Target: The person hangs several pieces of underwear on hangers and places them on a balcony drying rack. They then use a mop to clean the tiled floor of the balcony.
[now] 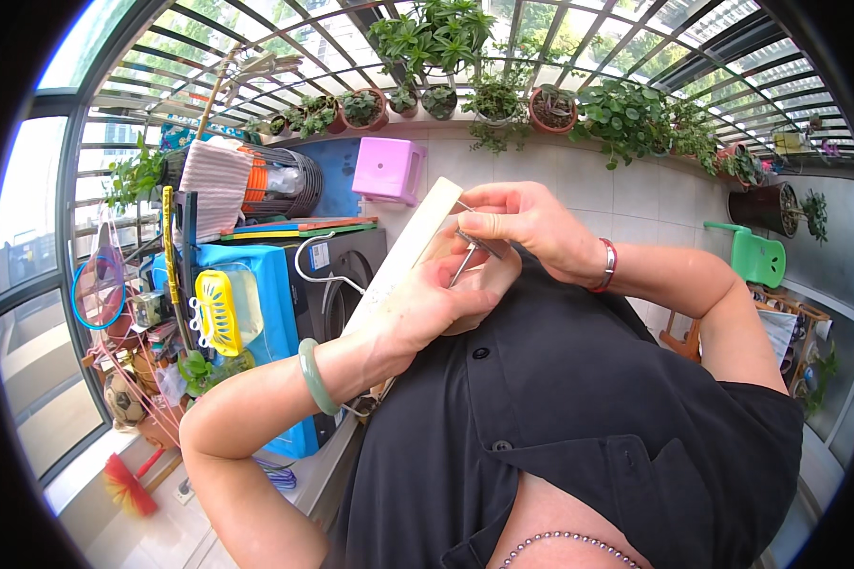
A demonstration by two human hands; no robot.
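Pinching a slim silver metal rod, the right hand risked dropping it if that pinch loosened. The left hand curled close, its hold unclear.

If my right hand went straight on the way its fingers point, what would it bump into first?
Most likely the long cream-coloured bar, just left of the right hand's fingertips, though depth is unclear in this view, so it might pass above or below.
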